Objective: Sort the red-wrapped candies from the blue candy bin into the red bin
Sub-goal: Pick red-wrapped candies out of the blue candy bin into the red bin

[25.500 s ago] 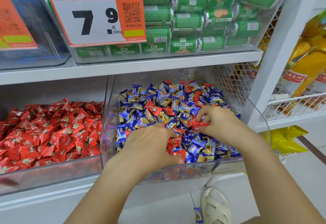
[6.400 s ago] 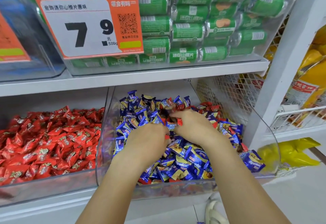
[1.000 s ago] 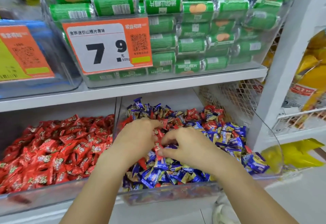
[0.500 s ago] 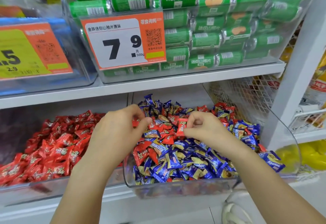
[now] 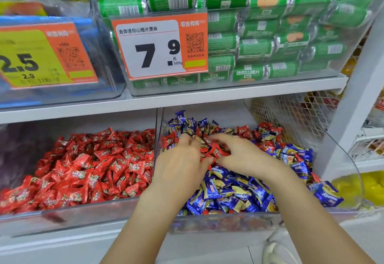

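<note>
The clear blue candy bin (image 5: 351,172) holds blue-wrapped candies (image 5: 232,193) mixed with red-wrapped candies (image 5: 268,130), mostly toward its back. Both hands are inside it. My left hand (image 5: 182,164) lies back-up near the bin's left wall, its fairly straight fingers resting on the pile. My right hand (image 5: 243,157) reaches left toward it, and a red candy (image 5: 217,151) sits pinched between its fingers and thumb. The red bin (image 5: 87,214) to the left is heaped with red candies (image 5: 93,168).
A white shelf board (image 5: 207,95) runs low over both bins. Above it stand a bin of green snack rolls (image 5: 259,35) with a 7.9 price card (image 5: 160,45) and a 2.5 price card (image 5: 41,56). A white post (image 5: 357,105) and wire mesh (image 5: 291,114) stand right.
My left hand has moved right, from over the divider beside the red bin back into the blue bin. My right hand's fingers have stretched left toward it. The view shifted left.
</note>
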`<action>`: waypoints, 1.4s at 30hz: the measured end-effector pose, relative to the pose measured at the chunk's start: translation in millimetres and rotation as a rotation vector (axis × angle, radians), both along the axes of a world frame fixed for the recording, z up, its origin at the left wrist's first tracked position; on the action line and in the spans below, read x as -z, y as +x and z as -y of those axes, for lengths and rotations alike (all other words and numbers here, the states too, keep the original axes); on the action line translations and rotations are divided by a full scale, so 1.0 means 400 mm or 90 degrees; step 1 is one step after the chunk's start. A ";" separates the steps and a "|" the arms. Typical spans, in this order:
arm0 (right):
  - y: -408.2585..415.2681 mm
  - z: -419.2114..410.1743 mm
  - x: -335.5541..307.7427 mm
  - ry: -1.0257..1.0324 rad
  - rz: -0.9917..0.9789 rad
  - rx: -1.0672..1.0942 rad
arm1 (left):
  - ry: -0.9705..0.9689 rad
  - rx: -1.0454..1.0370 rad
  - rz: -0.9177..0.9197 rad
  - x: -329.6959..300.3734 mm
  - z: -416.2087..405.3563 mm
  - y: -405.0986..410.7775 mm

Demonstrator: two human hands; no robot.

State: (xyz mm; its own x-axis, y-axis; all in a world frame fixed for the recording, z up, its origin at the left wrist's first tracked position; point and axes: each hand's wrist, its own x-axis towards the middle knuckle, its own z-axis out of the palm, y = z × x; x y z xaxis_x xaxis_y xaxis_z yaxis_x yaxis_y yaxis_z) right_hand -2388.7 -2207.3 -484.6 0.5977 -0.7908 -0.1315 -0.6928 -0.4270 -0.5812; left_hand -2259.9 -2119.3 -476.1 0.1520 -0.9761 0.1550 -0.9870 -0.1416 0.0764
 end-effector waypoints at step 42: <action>-0.148 0.043 -0.015 -0.026 -0.172 0.059 | 0.151 0.068 -0.031 0.011 0.063 -0.050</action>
